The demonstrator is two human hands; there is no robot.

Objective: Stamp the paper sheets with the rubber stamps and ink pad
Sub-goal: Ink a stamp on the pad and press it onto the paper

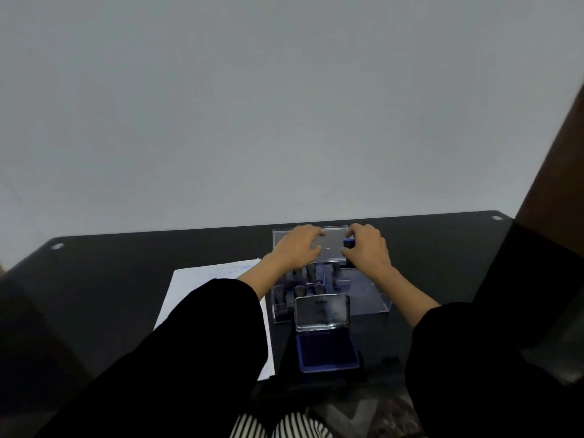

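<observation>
A clear plastic box (369, 298) holds several rubber stamps (303, 289) standing upright in its left part. Its clear lid (330, 248) stands raised at the far side. My left hand (297, 248) rests on the lid's left part, fingers curled over its top edge. My right hand (368, 248) is at the lid's right edge and pinches a small blue-topped stamp (348, 242). In front of the box an ink pad (327, 349) lies open, its lid (322, 312) upright. Paper sheets (196, 289) with faint blue stamp marks lie to the left, partly under my left sleeve.
Everything sits on a dark glass table (110, 279) against a plain pale wall. A brown wooden edge (556, 159) rises at the right. My black sleeves (196, 358) cover the near table.
</observation>
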